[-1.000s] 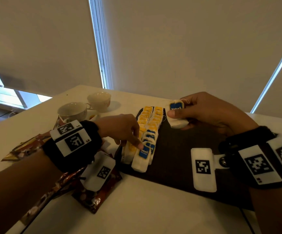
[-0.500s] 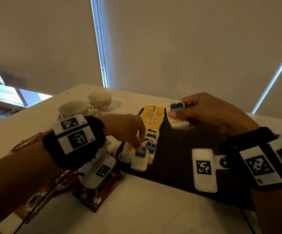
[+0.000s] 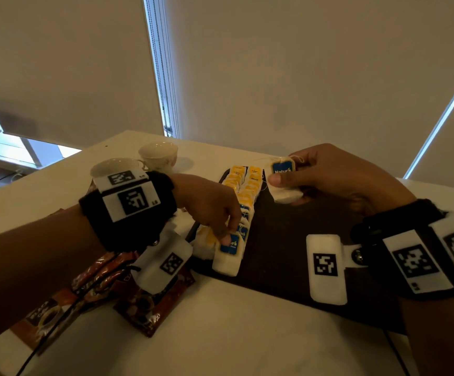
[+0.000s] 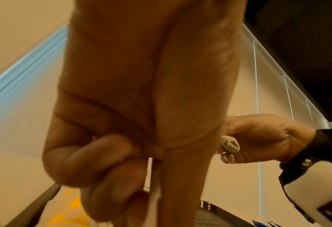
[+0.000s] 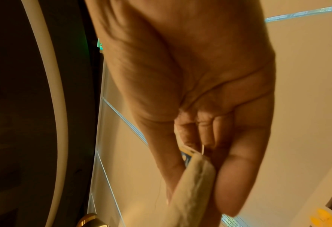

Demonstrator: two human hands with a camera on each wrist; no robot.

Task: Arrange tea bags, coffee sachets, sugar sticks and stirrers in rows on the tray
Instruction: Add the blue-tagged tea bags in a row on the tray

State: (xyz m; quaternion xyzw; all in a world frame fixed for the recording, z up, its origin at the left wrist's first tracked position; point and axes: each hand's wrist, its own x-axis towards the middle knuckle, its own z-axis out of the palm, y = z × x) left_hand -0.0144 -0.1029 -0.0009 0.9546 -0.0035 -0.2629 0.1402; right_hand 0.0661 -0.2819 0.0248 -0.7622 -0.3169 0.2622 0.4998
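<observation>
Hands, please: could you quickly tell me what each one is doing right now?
Left hand: fingertip presses the nearest tea bag in the row; holds nothing.
Right hand: holds a blue-tagged bag above the tray.

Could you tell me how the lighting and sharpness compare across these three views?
Head view: dim, backlit by bright strips beside the blinds, wide-angle bending at the edges; the left hand and tea bags on the tray stay legible. Left wrist view: warm orange cast, palm soft and too close for focus. Right wrist view: same cast, the right hand sharper than its held tea bag, which blurs.
</observation>
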